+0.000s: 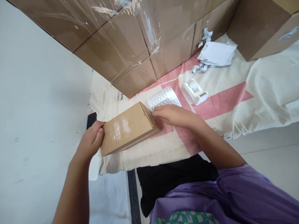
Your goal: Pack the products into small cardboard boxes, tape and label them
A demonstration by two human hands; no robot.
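Observation:
A small brown cardboard box [127, 128] with clear tape on its top lies tilted over a cream and pink cloth [219, 102]. My left hand [91, 140] grips the box's near left end, thumb on top. My right hand [173, 115] rests at the box's far right end, fingers together and pressed against its corner. Just behind that hand lies a white sheet of small stickers [163, 97], partly covered by the fingers.
A white tape dispenser [194, 91] stands on the cloth right of the sticker sheet. Large cardboard cartons wrapped in plastic film [121, 40] rise behind. Loose white papers and scraps [216, 54] lie at the back right beside another carton [263, 28]. Bare floor [35, 109] spreads left.

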